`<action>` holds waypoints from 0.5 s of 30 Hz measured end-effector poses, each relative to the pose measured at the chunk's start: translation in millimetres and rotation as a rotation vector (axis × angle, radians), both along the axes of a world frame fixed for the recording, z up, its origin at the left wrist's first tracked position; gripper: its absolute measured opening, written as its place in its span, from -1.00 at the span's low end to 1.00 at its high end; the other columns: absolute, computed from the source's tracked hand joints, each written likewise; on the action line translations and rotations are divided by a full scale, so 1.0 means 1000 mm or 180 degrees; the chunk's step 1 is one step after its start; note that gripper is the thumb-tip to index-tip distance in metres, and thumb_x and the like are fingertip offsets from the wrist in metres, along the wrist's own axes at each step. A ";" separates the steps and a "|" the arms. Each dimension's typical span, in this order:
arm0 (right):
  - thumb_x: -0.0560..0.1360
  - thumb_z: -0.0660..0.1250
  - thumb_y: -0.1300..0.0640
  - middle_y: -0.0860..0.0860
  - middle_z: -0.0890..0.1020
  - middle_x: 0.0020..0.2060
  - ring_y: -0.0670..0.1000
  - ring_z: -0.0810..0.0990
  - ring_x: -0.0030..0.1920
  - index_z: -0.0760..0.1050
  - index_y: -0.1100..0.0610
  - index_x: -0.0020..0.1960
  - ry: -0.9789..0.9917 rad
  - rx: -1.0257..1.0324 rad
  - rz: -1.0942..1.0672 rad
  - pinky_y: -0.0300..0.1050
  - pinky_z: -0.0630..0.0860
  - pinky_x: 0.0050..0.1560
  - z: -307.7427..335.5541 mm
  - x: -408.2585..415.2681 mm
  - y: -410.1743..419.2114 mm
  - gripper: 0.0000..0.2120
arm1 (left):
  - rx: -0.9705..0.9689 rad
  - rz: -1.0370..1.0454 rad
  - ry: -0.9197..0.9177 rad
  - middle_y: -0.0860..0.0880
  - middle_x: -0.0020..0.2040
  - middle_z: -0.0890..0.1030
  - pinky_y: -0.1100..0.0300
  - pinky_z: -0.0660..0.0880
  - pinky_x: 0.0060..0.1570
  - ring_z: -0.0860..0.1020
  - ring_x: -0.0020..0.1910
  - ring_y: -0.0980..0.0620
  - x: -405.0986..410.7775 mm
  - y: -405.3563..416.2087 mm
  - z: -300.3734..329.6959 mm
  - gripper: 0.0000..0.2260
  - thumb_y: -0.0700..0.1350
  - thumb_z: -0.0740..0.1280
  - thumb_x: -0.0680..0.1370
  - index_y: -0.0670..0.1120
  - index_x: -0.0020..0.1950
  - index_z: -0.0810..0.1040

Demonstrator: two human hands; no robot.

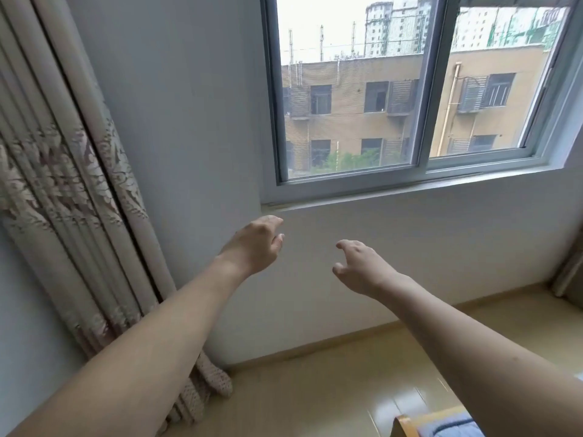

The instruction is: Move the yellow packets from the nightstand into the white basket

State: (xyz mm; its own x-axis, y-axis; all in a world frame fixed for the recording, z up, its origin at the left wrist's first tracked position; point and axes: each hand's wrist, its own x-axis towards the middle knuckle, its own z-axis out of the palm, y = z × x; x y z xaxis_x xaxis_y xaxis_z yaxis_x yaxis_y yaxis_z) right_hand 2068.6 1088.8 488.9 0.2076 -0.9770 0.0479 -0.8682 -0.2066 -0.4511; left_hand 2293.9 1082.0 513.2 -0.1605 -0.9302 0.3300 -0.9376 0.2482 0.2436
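Both my arms reach forward toward the wall under a window. My left hand hangs in the air with its fingers loosely curled and nothing in it. My right hand is raised beside it, fingers also relaxed, holding nothing. No yellow packets, nightstand or white basket show in the head view.
A patterned curtain hangs at the left down to the floor. The window fills the upper right above a white wall. Shiny tan floor lies below. A wooden corner with blue fabric pokes in at the bottom edge.
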 end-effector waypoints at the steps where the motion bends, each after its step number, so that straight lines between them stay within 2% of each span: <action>1: 0.54 0.17 0.09 0.09 0.34 0.45 0.11 0.31 0.43 0.25 0.13 0.49 -0.0010 0.0005 -0.0083 -0.02 0.30 0.40 0.003 -0.004 -0.026 -0.47 | -0.0028 -0.0061 0.0032 -0.09 0.45 0.41 0.08 0.32 0.39 0.38 0.43 -0.07 -0.003 -0.027 0.004 -0.60 -0.07 0.21 0.63 -0.15 0.45 0.38; 4: 0.53 0.16 0.10 0.07 0.33 0.45 0.09 0.30 0.44 0.25 0.12 0.49 -0.0011 -0.0013 -0.0321 -0.02 0.31 0.39 0.015 -0.020 -0.101 -0.47 | -0.0016 -0.0273 0.0046 -0.11 0.40 0.46 0.11 0.33 0.35 0.41 0.39 -0.10 -0.015 -0.111 0.017 -0.64 -0.10 0.22 0.62 -0.19 0.40 0.42; 8: 0.54 0.16 0.10 0.07 0.31 0.47 0.08 0.27 0.46 0.23 0.14 0.51 -0.0058 0.0018 -0.0629 -0.04 0.27 0.42 0.019 -0.051 -0.181 -0.46 | -0.0086 -0.0520 0.0096 -0.06 0.41 0.45 0.12 0.34 0.31 0.42 0.38 -0.08 -0.054 -0.214 0.023 -0.62 -0.07 0.21 0.63 -0.13 0.43 0.40; 15: 0.54 0.16 0.07 0.09 0.33 0.45 0.10 0.31 0.43 0.23 0.12 0.50 -0.0030 0.0203 -0.1213 -0.01 0.31 0.39 -0.004 -0.131 -0.313 -0.47 | 0.0171 -0.1246 -0.0030 -0.02 0.45 0.40 0.16 0.30 0.33 0.39 0.40 -0.05 -0.161 -0.366 -0.005 -0.60 -0.07 0.19 0.63 -0.11 0.46 0.36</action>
